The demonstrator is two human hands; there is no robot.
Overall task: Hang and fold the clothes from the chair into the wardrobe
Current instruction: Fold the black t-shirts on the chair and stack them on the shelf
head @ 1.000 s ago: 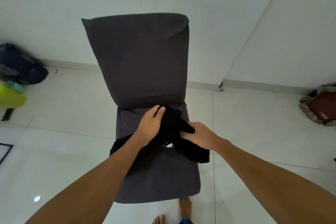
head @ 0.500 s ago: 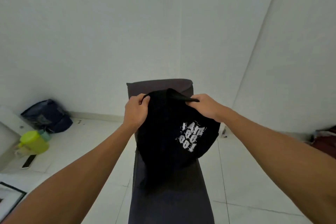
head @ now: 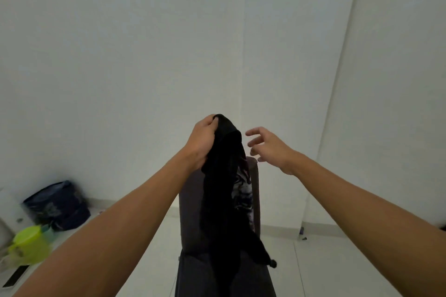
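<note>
Left hand: the left hand (head: pixel 201 143) is raised in front of the chair back, forearm extended forward and up, wrist slightly bent.
Left fingers: curled tight and clamped on the top edge of the black garment (head: pixel 224 190), with fabric bunched in the fist.
Right hand: the right hand (head: pixel 270 147) is held at about the same height, just beside the garment and apart from it, palm turned toward the cloth.
Right fingers: the fingers (head: pixel 253 132) are spread and loosely curved, holding nothing.
Black garment: hangs from the left fist as a long, narrow, crumpled drape in front of the chair (head: pixel 255 190); soft matte knit, deeply folded; a pale printed graphic shows partly on the right-hand folds, too creased to read. Its lower end trails to a point over the chair seat; whether it touches the seat cannot be told.
Chair: dark grey fabric cover, tall narrow back with a rounded top corner, smooth and taut surface.
Floor: the floor (head: pixel 313 270) is of glossy pale tiles with thin joint lines.
Wall: the wall (head: pixel 144 55) is plain, pale and flat, with a vertical corner at right.
Left periphery: a dark blue soft bag (head: pixel 58 205) rests against the wall; near it stands a translucent lime-green plastic jug (head: pixel 29 245), blurred.
</note>
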